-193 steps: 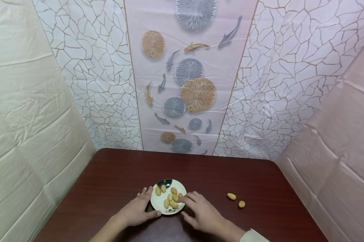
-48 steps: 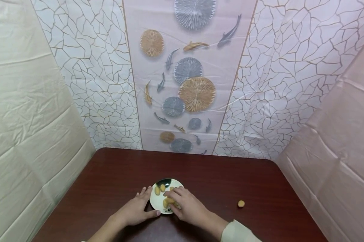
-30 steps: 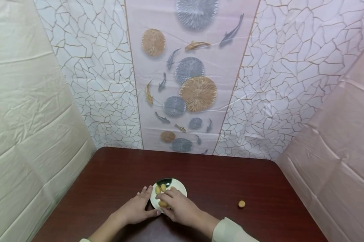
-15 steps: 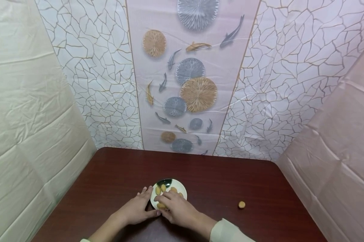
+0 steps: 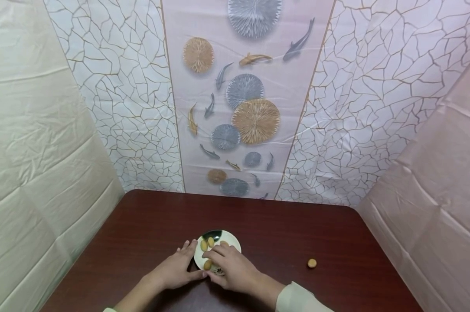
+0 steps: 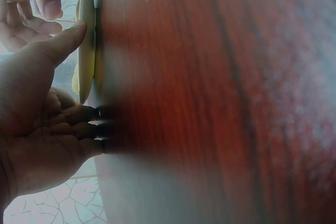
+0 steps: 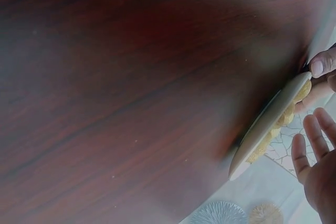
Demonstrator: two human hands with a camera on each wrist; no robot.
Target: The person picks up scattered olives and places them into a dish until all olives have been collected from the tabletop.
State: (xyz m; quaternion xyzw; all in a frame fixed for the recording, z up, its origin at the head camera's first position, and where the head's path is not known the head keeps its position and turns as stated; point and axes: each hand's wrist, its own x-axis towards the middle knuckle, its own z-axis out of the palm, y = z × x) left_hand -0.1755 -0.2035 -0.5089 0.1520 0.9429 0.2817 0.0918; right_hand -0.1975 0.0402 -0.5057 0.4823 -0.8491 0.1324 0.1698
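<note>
A small white plate (image 5: pixel 232 238) with a dark green patch bears several yellow-brown oval snack pieces (image 5: pixel 203 245); their exact kind is unclear. My left hand (image 5: pixel 174 269) lies at its left side, fingers nearly straight and the thumb touching the rim, as the left wrist view also shows on the plate (image 6: pixel 87 45). Over the plate hovers my right hand (image 5: pixel 235 268), thumb and fingers spread around one piece (image 5: pixel 207 264) near the front left. In the right wrist view that hand's fingers (image 7: pixel 299 153) look extended, apart from the pieces. It hides part of the plate.
One round snack piece (image 5: pixel 311 263) lies alone on the dark red-brown wooden table (image 5: pixel 274 229), right of the plate. Patterned cloth (image 5: pixel 235 143) hangs behind the table, and plain pale cloth stands at both sides.
One of two loose pieces at the right has left the table since the oldest frame. My right hand moved left over the plate with a piece, and its fingers now stand apart. Left hand unmoved.
</note>
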